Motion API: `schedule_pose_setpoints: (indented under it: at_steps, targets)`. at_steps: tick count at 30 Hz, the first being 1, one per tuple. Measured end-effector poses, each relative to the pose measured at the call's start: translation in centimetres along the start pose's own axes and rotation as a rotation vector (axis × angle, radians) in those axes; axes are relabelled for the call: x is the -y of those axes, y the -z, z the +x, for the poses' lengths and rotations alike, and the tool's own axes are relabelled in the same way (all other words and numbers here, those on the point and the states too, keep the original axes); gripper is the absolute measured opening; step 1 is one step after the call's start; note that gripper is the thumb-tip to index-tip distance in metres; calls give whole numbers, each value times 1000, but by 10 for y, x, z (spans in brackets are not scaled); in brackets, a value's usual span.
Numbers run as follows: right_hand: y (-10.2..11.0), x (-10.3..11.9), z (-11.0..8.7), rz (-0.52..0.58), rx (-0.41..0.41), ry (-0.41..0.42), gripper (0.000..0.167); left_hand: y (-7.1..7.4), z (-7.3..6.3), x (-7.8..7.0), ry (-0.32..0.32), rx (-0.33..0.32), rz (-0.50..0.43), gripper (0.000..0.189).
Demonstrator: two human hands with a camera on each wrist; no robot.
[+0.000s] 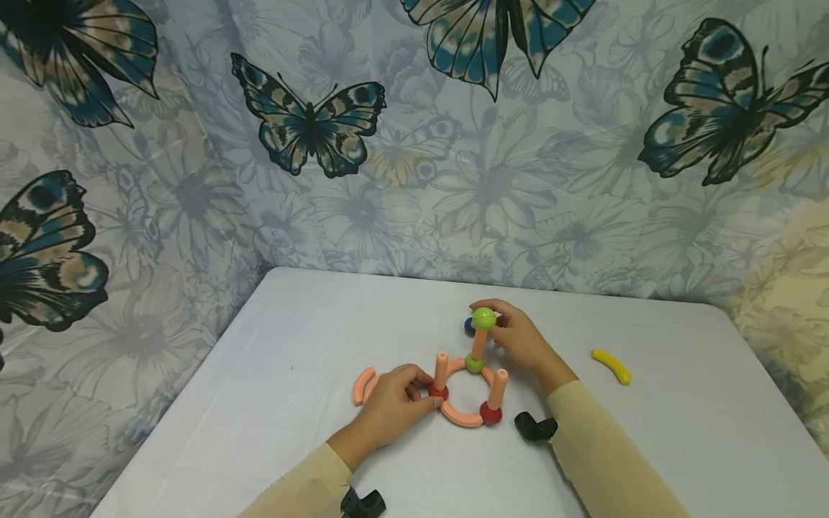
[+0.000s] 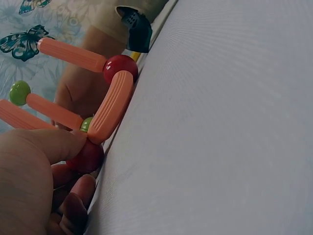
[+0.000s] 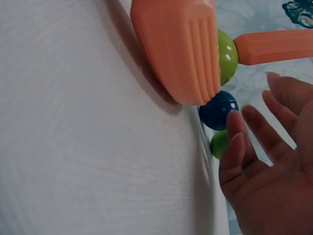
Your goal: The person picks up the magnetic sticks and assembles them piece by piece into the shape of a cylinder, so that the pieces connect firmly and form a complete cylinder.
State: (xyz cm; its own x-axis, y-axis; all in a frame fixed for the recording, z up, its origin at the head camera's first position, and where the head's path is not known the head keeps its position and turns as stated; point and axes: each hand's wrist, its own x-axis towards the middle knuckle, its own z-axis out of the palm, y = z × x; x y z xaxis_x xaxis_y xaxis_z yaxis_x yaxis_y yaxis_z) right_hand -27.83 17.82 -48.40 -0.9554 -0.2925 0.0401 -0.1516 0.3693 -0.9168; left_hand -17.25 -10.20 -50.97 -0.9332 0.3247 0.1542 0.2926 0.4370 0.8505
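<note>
On the table (image 1: 311, 324), left grip (image 1: 396, 404) holds red ball (image 1: 438, 392); right grip (image 1: 523, 342) beside rod (image 1: 479, 344).

No text, label, brand, number or sign can be read.

White table (image 1: 311, 324) before pale grey-blue floral walls (image 1: 499, 180), yellowish at far right, with large teal-and-black butterflies (image 1: 311, 129).

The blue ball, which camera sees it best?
The right wrist view: the blue ball looks big there, and most of it shows. The head view shows it small and partly covered. The left wrist view doesn't show it at all.
</note>
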Motion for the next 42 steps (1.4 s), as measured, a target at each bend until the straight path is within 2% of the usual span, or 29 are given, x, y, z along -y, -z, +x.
schedule_pose_setpoints:
  at_steps: [4, 7, 11, 15, 23, 33, 42]
  targets:
    - [-3, -6, 4, -43, 44, -15, 38, -1, 1, 1, -2, 1, 1, 15]
    - [-5, -9, 6, -121, 65, -21, 33, -1, 0, 2, -8, 2, 5, 16]
    - [-8, -12, 7, -187, 54, -49, 27, -1, 1, 2, -7, 2, 7, 16]
    - [-9, -12, 4, -169, 19, -72, 28, -1, 1, 1, -8, -3, 10, 16]
    - [-6, -14, -11, -193, -13, -45, 35, -2, 1, 3, -24, -6, 8, 16]
    - [3, -8, -27, -127, -73, -91, 39, -2, 0, 1, -12, -12, 21, 16]
    - [18, 5, -43, -63, -137, -38, 39, -1, -1, 0, -9, -3, 7, 15]
